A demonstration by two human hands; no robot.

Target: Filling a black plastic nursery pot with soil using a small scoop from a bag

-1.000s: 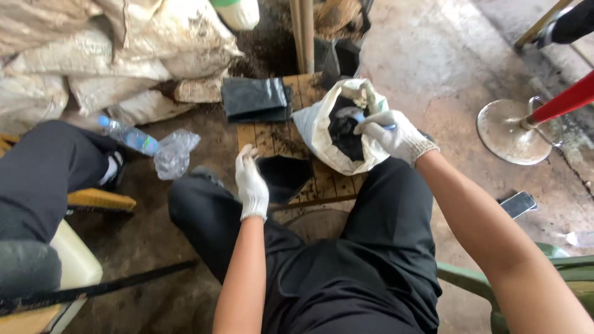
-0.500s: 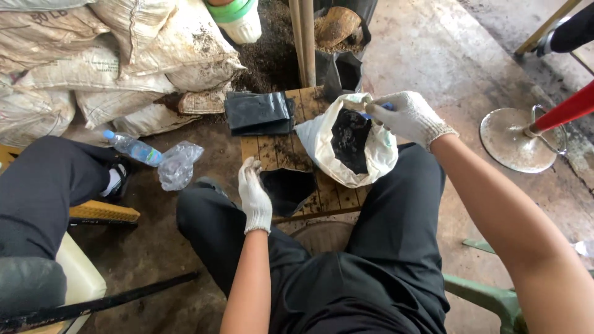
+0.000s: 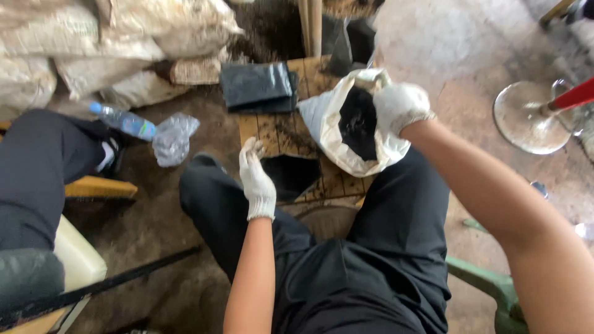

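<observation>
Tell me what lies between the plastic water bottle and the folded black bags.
In the head view, a crumpled clear plastic bag lies on the dirt floor between the water bottle and the folded black bags, close to the bottle.

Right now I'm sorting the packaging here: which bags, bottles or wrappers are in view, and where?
White sack: on the wooden pallet, open, dark fill, right hand on its rim.
Small black bag: open, by left hand.
Black bag stack: folded, behind.
Plastic bottle: lying left, blue label.

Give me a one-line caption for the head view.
Gloved right hand in a white sack of dark soil; left hand holds a black bag.
</observation>
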